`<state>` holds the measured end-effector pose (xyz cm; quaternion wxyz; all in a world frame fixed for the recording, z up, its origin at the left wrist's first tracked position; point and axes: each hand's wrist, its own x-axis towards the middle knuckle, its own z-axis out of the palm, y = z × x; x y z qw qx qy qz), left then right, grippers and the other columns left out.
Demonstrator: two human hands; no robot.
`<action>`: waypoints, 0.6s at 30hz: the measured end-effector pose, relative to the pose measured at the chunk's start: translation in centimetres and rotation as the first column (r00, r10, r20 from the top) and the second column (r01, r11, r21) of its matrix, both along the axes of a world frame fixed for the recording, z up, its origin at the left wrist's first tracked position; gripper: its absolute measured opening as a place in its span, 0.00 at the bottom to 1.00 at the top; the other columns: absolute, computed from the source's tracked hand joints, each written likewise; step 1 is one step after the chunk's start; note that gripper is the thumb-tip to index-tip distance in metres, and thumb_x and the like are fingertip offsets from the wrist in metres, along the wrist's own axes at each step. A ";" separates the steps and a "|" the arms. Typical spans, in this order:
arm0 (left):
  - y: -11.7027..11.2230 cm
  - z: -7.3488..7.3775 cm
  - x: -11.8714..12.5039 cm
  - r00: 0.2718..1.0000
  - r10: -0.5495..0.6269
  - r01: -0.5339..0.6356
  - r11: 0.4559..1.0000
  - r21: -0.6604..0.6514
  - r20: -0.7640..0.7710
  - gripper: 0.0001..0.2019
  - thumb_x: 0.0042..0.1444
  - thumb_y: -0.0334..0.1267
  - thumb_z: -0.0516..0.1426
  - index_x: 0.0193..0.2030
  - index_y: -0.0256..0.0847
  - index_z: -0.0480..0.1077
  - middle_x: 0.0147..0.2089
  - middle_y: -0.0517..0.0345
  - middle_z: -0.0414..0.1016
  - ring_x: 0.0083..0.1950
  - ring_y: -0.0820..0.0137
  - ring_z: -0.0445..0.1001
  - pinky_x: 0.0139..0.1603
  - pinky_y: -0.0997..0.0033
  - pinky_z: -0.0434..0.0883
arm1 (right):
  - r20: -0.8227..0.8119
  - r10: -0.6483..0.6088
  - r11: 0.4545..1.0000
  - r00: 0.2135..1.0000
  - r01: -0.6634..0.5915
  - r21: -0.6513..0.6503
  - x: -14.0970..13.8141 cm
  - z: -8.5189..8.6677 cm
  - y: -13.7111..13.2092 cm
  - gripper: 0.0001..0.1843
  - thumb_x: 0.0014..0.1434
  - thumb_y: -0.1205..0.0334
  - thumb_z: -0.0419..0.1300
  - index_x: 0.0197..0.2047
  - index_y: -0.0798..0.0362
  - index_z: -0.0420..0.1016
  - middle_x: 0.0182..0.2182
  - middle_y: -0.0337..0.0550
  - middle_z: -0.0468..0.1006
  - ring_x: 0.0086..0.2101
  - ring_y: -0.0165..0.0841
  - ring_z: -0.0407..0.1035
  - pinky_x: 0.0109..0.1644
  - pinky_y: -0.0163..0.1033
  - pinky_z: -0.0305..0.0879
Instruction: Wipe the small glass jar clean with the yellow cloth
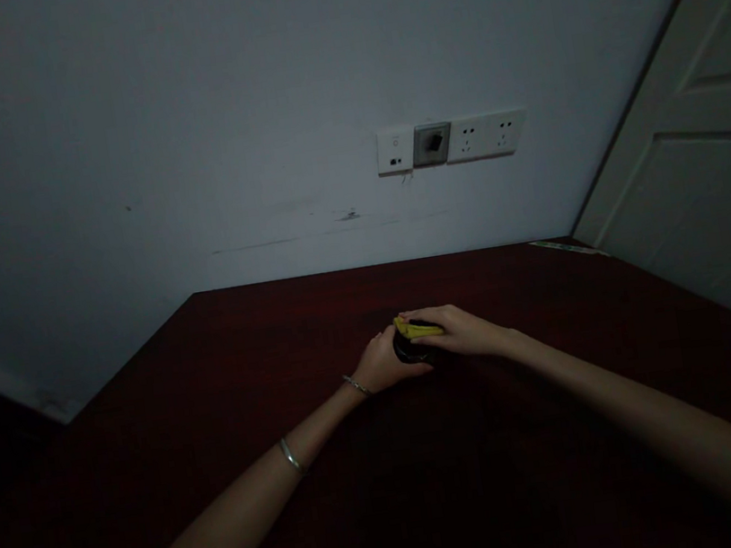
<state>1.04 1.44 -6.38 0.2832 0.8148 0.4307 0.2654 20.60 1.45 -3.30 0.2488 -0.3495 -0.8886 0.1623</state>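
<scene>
We had our left hand [382,362] curled around a dark round vessel [406,350], apparently to steady it, while our right hand [461,329] gripped a yellow cloth-like piece [420,330] at its top, seemingly to press it there. Both sat above the middle of the dark red table [277,318], likely for easy reach; we could not tell whether the vessel rested on it. We counted one vessel, one yellow piece, two bracelets [290,455] on the left arm, and four wall plates [486,136] in a row beyond.
</scene>
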 end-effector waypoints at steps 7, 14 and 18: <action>0.1 -0.2 0.1 1.000 -0.002 0.002 1.000 0.009 -0.014 0.38 0.37 0.48 0.68 0.55 0.38 0.63 0.50 0.47 0.74 0.52 0.56 0.73 0.52 0.59 0.69 | -0.059 -0.037 0.998 0.998 0.040 0.042 0.0 -1.0 -0.9 0.23 0.62 0.55 0.54 0.60 0.52 0.66 0.58 0.49 0.69 0.58 0.38 0.62 0.62 0.49 0.58; 0.3 -0.6 0.0 1.000 0.014 -0.014 1.000 0.004 -0.009 0.36 0.36 0.49 0.68 0.53 0.40 0.64 0.49 0.48 0.75 0.51 0.57 0.74 0.50 0.61 0.70 | -0.097 -0.044 0.993 0.994 0.054 0.105 0.7 -2.1 -2.4 0.19 0.64 0.58 0.53 0.57 0.50 0.68 0.56 0.46 0.71 0.58 0.37 0.61 0.62 0.49 0.60; 0.3 -0.8 -0.1 0.999 0.040 -0.040 0.999 -0.008 -0.019 0.38 0.34 0.51 0.68 0.53 0.41 0.65 0.48 0.49 0.75 0.51 0.56 0.74 0.49 0.62 0.71 | -0.130 -0.119 0.982 0.984 0.136 0.134 0.6 -2.6 -3.5 0.18 0.64 0.58 0.52 0.55 0.53 0.71 0.53 0.48 0.73 0.56 0.38 0.65 0.60 0.48 0.63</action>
